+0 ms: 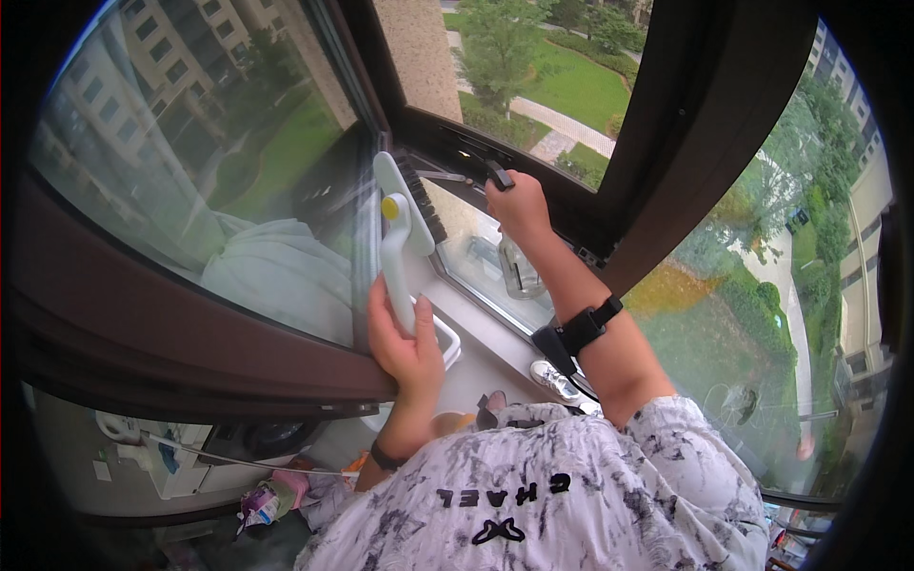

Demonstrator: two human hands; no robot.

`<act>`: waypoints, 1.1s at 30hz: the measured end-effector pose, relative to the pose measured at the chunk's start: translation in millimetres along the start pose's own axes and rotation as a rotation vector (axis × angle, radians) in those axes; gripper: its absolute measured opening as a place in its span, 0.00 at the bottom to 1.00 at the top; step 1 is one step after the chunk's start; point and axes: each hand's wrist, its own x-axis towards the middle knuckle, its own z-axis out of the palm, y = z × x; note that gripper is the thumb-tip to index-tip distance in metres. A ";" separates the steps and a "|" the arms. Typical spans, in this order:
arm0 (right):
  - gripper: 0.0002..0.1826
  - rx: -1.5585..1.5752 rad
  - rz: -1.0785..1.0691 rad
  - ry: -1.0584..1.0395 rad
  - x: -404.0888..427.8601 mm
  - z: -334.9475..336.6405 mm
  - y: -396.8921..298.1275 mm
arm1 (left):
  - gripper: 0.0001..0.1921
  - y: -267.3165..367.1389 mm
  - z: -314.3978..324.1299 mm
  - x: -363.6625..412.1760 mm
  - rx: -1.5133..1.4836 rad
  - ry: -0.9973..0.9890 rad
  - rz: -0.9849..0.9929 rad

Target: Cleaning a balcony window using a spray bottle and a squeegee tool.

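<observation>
My left hand [410,346] grips the white handle of a cleaning brush [405,214], which has dark bristles and a yellow button. The brush head is upright beside the edge of an open window sash [285,314], its bristles facing right. My right hand [520,207] is closed around the neck of a clear spray bottle [520,268] with a black spray head, held over the sill near the dark window frame [571,171]. Most of my right fingers are hidden behind the hand.
A white basin [450,342] lies below my left hand. White shoes [553,378] are on the floor by the wall. A metal window stay [439,175] crosses the opening. Cloths [285,492] and a white cabinet [178,471] are at the lower left, behind the sash.
</observation>
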 end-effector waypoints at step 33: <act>0.16 -0.120 -0.236 0.010 34.1 42.0 -33.1 | 0.26 7.5 2.7 -0.6 -0.014 0.045 -0.066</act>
